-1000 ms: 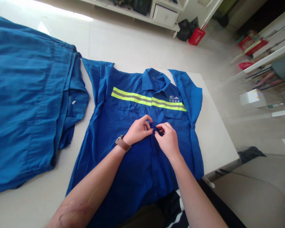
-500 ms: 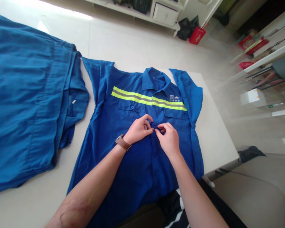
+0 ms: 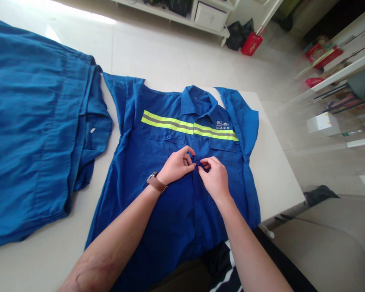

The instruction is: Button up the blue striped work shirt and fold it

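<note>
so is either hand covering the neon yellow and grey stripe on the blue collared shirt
No, the left hand and right hand both touch the shirt below the stripe, leaving it uncovered.

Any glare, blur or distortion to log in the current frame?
Head view: glare streaks the floor at upper left; red items and white box toward the right edge look smeared; left hand, right hand and yellow stripe are fairly clear.

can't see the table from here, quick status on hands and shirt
Left hand and right hand on shirt, either side of a button; fastened or not, can't tell. Shirt front up on table. Other blue clothing lies left, clear of hands.
</note>
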